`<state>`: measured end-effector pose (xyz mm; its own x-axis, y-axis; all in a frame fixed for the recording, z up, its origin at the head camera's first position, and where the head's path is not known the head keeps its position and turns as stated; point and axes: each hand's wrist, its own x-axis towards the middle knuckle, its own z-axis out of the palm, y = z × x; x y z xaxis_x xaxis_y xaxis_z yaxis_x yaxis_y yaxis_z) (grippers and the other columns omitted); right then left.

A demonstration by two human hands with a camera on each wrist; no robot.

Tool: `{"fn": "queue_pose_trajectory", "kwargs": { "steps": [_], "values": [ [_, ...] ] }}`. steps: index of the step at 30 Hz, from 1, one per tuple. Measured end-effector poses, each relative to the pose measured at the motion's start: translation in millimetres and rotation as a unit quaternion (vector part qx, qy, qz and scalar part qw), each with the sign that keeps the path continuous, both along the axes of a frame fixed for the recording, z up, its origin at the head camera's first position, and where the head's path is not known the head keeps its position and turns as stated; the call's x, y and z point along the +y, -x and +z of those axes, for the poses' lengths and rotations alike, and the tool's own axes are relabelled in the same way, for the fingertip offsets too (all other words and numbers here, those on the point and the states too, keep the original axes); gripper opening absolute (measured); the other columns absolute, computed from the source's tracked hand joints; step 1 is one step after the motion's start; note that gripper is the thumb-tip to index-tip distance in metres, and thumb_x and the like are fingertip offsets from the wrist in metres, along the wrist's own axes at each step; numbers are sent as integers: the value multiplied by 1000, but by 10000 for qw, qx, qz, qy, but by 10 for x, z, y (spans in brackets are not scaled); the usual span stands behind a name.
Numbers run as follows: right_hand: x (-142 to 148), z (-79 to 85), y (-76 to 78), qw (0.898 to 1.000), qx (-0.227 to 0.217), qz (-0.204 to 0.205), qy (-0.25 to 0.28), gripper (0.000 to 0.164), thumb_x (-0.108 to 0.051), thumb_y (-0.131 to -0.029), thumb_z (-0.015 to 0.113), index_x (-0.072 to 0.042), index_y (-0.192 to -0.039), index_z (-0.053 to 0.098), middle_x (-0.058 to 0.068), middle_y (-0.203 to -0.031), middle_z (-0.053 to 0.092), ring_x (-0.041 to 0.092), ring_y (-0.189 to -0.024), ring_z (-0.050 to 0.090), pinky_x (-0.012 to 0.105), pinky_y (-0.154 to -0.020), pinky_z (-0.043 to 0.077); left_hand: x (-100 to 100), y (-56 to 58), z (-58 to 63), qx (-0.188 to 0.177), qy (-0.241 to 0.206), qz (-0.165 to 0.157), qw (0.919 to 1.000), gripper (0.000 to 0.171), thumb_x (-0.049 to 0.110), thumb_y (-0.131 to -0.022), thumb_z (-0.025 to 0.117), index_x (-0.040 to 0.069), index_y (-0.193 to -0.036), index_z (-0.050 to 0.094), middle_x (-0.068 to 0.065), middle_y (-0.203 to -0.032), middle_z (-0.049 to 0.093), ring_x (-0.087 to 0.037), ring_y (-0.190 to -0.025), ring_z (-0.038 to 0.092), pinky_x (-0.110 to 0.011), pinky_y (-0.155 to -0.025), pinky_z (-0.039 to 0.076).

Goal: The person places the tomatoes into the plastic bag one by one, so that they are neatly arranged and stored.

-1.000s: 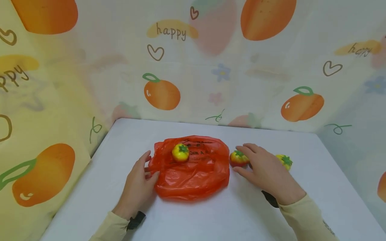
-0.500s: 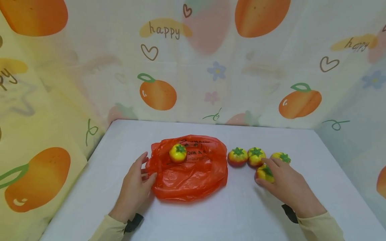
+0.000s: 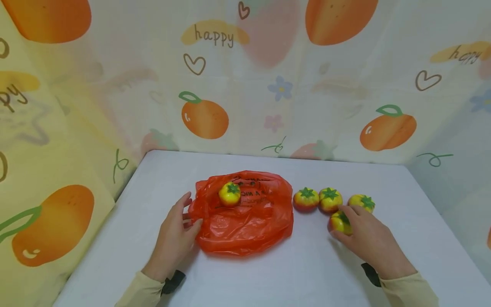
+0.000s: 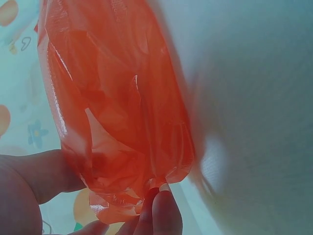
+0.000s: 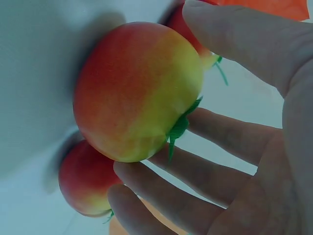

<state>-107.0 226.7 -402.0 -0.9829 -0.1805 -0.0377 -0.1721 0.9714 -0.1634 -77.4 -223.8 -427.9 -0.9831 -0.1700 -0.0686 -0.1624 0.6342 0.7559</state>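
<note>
A crinkled red plastic bag (image 3: 245,230) lies flat in the middle, with one red-and-yellow tomato-like fruit (image 3: 229,195) on top. My left hand (image 3: 172,236) holds the bag's left end; in the left wrist view, the thumb and fingertips (image 4: 166,210) are around the bunched plastic. My right hand (image 3: 370,238) is around the nearest fruit (image 3: 339,222). In the right wrist view that fruit (image 5: 137,93) sits between the thumb and the spread, nearly straight fingers (image 5: 171,196), without a grip on it.
Beyond my right hand, more such fruits lie on the white table (image 3: 276,281): one beside the bag (image 3: 306,199), one adjoining it (image 3: 330,200) and another farther right (image 3: 361,203). A fruit-patterned cloth wall (image 3: 245,98) encloses the back and sides.
My right hand has moved right and nearer, from the fruit beside the bag to the nearest fruit. Fruits it covered now show. My left hand stays at the bag.
</note>
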Motion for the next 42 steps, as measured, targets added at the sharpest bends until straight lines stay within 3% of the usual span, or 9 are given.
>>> {"fn": "queue_pose_trajectory", "kwargs": {
  "steps": [15, 18, 22, 31, 39, 42],
  "values": [
    [-57, 6, 34, 9999, -56, -27, -103, 72, -33, -85, 92, 4, -139, 62, 35, -139, 61, 53, -118, 65, 71, -97, 57, -28, -20, 8, 123, -35, -21, 9999, 87, 15, -101, 76, 17, -172, 26, -13, -163, 47, -31, -128, 64, -48, -101, 65],
    [-69, 32, 36, 9995, -243, -128, -156, 73, -36, -86, 92, 3, -141, 62, 35, -142, 59, 54, -121, 63, 72, -99, 56, -27, -29, 15, 116, -50, -17, 9999, 87, 15, -101, 76, 17, -172, 26, -13, -163, 47, -32, -128, 65, -48, -102, 64],
    [-80, 137, 34, 9986, -429, -211, -205, 76, -40, -87, 90, 0, -145, 60, 34, -146, 57, 55, -124, 61, 73, -99, 55, -29, -41, 25, 144, -71, -32, 9999, 86, 15, -101, 75, 16, -172, 26, -13, -163, 47, -33, -129, 65, -49, -103, 64],
    [-95, 434, 22, 9992, 127, 335, 167, 73, -39, -87, 90, -5, -144, 62, 29, -141, 63, 52, -120, 66, 73, -94, 57, -27, -54, 21, 134, -83, -6, 9999, 86, 15, -101, 75, 17, -172, 26, -13, -164, 47, -32, -129, 65, -48, -103, 64],
    [-430, 722, 287, 9934, 613, 872, 422, 62, -35, -91, 87, -9, -142, 64, 21, -139, 65, 43, -116, 68, 66, -95, 59, -11, -48, 15, 158, -172, -78, 9997, 85, 15, -101, 75, 18, -171, 27, -12, -163, 47, -30, -126, 65, -47, -103, 64],
    [-630, 816, 383, 9921, 606, 1006, 430, 60, -34, -93, 85, -10, -142, 63, 20, -140, 64, 40, -116, 67, 63, -96, 60, -12, -44, -4, 200, -131, -102, 9997, 85, 15, -101, 75, 18, -171, 28, -11, -163, 47, -29, -126, 65, -47, -103, 64]
  ]
}}
